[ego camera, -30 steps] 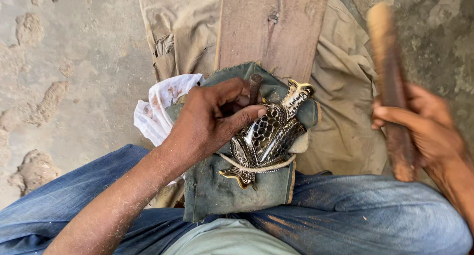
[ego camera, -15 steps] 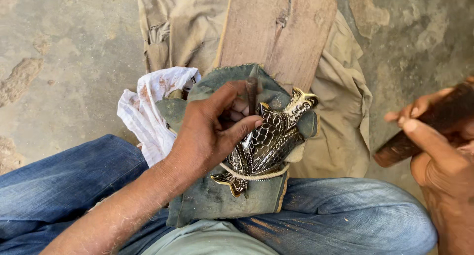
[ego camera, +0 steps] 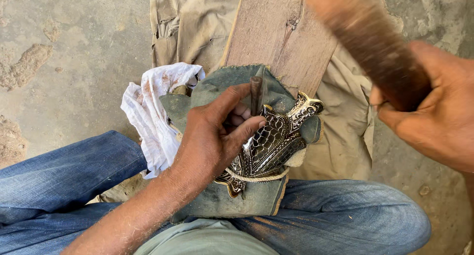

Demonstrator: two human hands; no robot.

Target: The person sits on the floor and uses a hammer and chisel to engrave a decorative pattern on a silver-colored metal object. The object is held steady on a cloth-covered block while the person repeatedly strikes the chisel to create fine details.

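— Two hands are seen. What is held by the left hand (ego camera: 215, 136)?

— A thin dark metal punch (ego camera: 256, 94) is pinched upright between its thumb and fingers. The hand is curled almost closed around it. The tip of the punch is set down by the top edge of a shiny metal piece (ego camera: 271, 146).

— What is that shiny piece like?

— A scale pattern is cut into it, and gold edges are seen at its ends. It is laid slanted on a green-grey cloth pad (ego camera: 232, 200). A pale cord (ego camera: 261, 177) is looped over its lower part. The pad is rested over the lap, between legs dressed in blue jeans (ego camera: 340, 215).

— And the right hand (ego camera: 434, 112)?

— It is lifted up at the right side, well apart from the shiny piece. It is closed tight around a thick brown wooden stick (ego camera: 370, 42). The stick is blurred, so its far end cannot be made out.

— What is seen farther off?

— A white rag (ego camera: 153, 107) with reddish marks is tucked beside the pad, on the left. A wooden plank (ego camera: 276, 33) is laid under the pad's far end. A tan cloth (ego camera: 192, 23) is spread beneath the plank, on a dusty floor (ego camera: 64, 52).
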